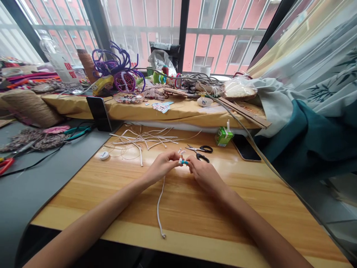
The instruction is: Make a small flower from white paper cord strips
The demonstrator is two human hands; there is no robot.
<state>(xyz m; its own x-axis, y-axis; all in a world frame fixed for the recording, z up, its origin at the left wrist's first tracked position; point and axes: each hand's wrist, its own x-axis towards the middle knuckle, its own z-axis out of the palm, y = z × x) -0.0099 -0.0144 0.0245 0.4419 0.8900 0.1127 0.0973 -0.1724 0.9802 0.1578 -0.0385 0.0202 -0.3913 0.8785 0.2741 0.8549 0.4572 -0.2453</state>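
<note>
Above the middle of the wooden table (122, 208), my two hands meet at a small white, orange and blue piece (182, 161), too small to make out in detail. My left hand (166, 162) is closed in a pinch at its white end. Fingers of my right hand (198, 168) are pressed together at the blue end. A white cord (158, 208) runs from beneath my left hand towards the front edge and ends in a knot. Just behind my right hand lie open black-handled scissors (203, 149).
Several loose white cords (142, 139) and a white round tape measure (104, 155) lie at the back left. A green drink carton (223, 136) and a dark phone (247, 147) are at right. A grey cable (251, 137) crosses there. Craft supplies crowd the cloth-covered sill (125, 111).
</note>
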